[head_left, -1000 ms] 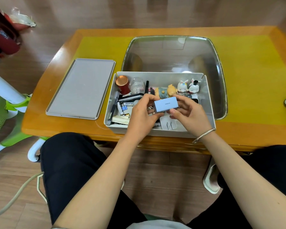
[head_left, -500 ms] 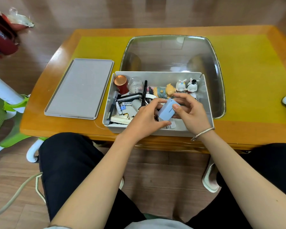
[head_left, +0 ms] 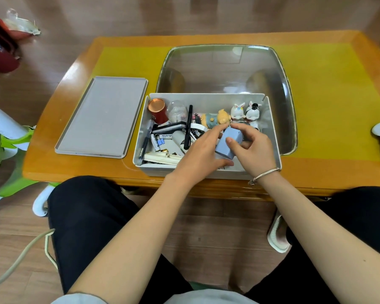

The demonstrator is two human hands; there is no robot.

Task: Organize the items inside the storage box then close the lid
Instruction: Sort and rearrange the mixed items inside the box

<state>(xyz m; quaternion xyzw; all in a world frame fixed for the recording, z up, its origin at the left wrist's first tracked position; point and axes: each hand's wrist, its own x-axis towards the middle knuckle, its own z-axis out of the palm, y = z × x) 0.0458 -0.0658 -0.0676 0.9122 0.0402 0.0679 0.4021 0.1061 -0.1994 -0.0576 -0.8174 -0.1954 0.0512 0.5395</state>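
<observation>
A: Where is the blue block [head_left: 228, 143] right now?

B: Inside the storage box [head_left: 272, 137], toward its 4 o'clock corner, tilted on end. The right hand [head_left: 253, 150] pinches it, thumb on the near face and fingers curled over the top. The left hand [head_left: 201, 155] lies against its 9 o'clock side with fingers fairly straight; I cannot tell whether it truly grips.

A: How should it go down?

B: I'd lay it flat on the bare floor at the box's near right, low enough for the lid [head_left: 101, 116] to sit flush. That lid waits on the table [head_left: 327, 172] at the box's 9 o'clock.

A: Anything to watch?

B: The rabbit figures [head_left: 246, 111] stand at 12 o'clock of the block, close by. A careless wrist could probably topple them. The left half is still a jumble of pens [head_left: 188, 128] and batteries [head_left: 156, 142].
</observation>
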